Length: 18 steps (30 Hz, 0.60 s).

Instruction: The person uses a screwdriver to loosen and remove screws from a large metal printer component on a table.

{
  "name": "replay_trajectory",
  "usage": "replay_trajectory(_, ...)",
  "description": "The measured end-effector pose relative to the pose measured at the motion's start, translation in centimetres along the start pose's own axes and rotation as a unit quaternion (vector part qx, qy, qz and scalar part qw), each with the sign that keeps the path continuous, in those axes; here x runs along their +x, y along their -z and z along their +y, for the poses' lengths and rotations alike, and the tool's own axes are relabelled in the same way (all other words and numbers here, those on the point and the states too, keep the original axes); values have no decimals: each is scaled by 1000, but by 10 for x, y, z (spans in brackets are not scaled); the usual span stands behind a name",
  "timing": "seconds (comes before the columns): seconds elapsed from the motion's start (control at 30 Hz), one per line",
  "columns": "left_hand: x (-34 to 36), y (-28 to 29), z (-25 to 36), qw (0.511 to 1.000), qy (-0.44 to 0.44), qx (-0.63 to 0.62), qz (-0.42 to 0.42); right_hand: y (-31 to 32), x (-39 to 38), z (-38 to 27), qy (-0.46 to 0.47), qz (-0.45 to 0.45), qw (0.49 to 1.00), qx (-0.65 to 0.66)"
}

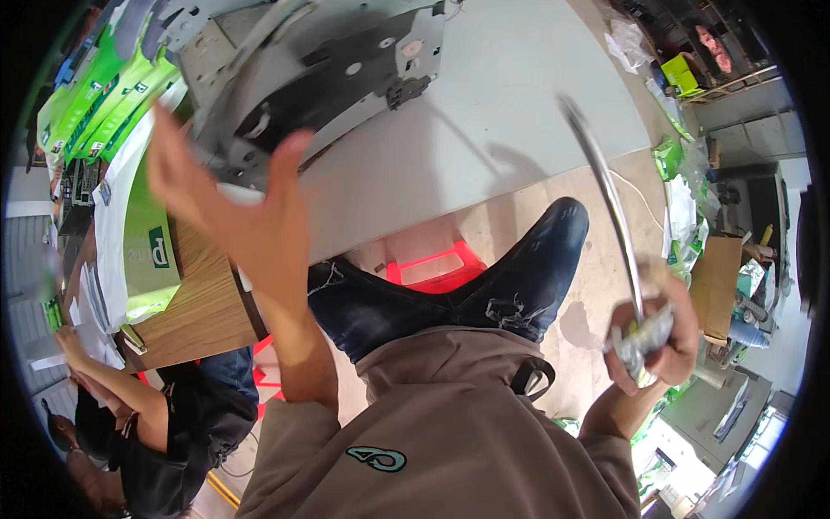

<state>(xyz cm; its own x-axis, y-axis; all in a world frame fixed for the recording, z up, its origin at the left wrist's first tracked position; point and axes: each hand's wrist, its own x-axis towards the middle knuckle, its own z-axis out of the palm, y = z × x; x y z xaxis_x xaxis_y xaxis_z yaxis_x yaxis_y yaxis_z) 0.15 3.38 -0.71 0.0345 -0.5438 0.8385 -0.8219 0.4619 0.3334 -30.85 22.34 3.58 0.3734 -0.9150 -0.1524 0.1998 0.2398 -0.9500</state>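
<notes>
My right hand (679, 333) is closed round the clear, yellowish handle of a long screwdriver (615, 208). Its shiny shaft points up and away over the floor, and its far tip is blurred beside the table. My left hand (238, 216) is raised with thumb and fingers spread, smeared by motion, and holds nothing. Just beyond its fingers a grey metal machine frame with a black plate (333, 91) lies on the light grey table (519, 104). Whether the left fingertips touch the frame I cannot tell.
Green and white paper packs (156, 233) lie on a brown wooden desk (207, 303) to the left. Another person (186, 424) sits there. A red stool (437, 268) is under the table edge. Cardboard (716, 285), plastic wrap and a printer (713, 415) stand along the right.
</notes>
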Motion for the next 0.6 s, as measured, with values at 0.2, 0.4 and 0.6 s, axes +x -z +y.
replay_trajectory(0.2, -146, 51, 21, 955, 11, -203, -216, 92, -40, 39, -130, -98, 987, 1)
replay_trajectory(0.4, -298, -22, 19, 650, 205, -107, -724, 125, -48, 66, -296, -17, 950, 101)
replay_trajectory(0.6, -390, -34, 77, 447, 321, 6, -835, 167, -48, 57, -415, -8, 908, 49)
